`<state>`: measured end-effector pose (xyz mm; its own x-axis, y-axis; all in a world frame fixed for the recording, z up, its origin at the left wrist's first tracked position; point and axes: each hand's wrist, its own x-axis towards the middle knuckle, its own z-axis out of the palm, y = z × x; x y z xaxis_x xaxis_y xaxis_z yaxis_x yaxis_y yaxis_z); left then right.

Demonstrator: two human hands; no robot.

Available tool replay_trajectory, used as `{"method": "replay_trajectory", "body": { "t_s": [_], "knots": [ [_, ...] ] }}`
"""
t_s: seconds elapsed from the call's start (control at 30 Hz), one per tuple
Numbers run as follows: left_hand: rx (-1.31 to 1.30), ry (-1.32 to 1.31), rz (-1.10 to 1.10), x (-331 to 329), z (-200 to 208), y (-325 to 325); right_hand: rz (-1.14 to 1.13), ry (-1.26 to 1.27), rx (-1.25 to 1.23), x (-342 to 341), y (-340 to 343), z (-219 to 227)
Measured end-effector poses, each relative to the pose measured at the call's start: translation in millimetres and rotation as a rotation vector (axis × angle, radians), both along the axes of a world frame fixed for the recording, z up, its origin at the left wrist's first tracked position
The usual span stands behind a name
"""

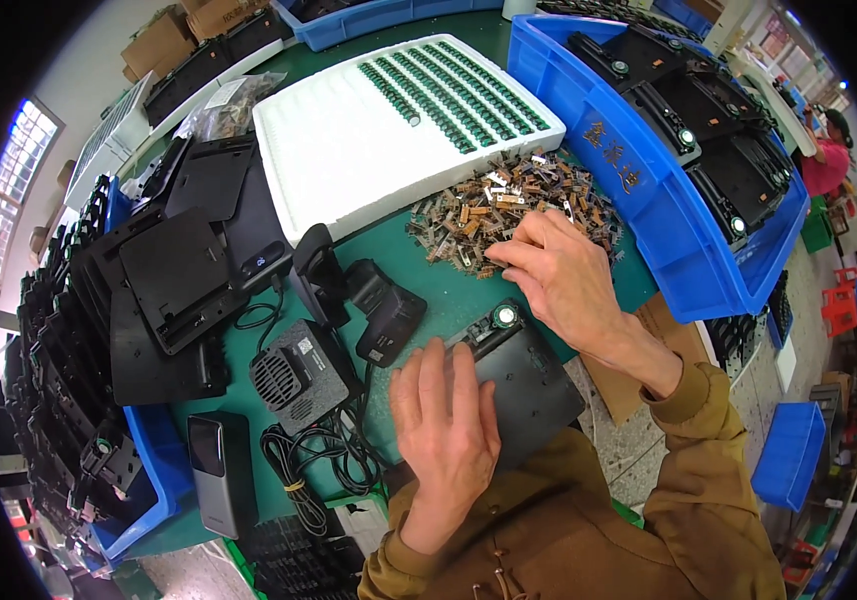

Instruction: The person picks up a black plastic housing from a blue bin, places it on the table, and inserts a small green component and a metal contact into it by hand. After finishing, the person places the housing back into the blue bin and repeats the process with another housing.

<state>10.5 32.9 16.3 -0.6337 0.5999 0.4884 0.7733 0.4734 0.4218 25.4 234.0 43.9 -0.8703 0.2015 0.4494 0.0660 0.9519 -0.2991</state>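
My left hand [440,425] lies with its fingers stretched out over the left part of a flat black plastic housing [533,385]. A round silver-rimmed part [504,316] sits at the housing's far edge. My right hand [560,275] is at the near edge of a heap of small brown and metal parts [493,205], thumb and fingertips pinched together. Anything between those fingertips is too small to make out. Past the heap stands a white foam tray [318,165], with rows of small green parts [453,95] filling its right portion.
A blue bin [648,225] on the right holds similar black housings. Left of my hands are a black and grey boxy device [300,372], a coiled black cable [296,480] and a grey power bank-like block [219,475]. Black panels [173,275] pile up at the left.
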Motion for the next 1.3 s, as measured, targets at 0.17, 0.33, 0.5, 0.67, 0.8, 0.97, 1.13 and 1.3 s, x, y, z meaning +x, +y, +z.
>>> {"method": "replay_trajectory", "body": {
  "t_s": [0.17,0.33,0.5,0.67,0.8,0.97,1.13,1.3],
  "knots": [
    [-0.004,-0.012,-0.002,0,0,0,0.013,0.01,-0.02,1,-1,0],
    [-0.013,-0.01,0.0,-1,1,-1,0.034,0.039,-0.03,4,-2,1],
    [-0.009,-0.003,-0.007,-1,0,0,0.08,0.151,-0.094,6,1,2],
    [0.003,-0.027,-0.012,0,1,-1,0.056,0.058,-0.485,24,-1,17],
    [0.005,-0.029,-0.013,0,1,-1,-0.002,-0.18,-1.049,48,-3,33],
    [0.022,0.013,-0.01,-1,-1,0,0.074,-0.273,-1.117,71,-6,27],
    [0.019,0.015,-0.007,-1,-1,1,0.055,-0.313,-1.051,76,-8,24],
    [0.01,-0.013,-0.005,0,-2,0,0.062,-0.299,-0.98,76,-9,21]
  ]
}}
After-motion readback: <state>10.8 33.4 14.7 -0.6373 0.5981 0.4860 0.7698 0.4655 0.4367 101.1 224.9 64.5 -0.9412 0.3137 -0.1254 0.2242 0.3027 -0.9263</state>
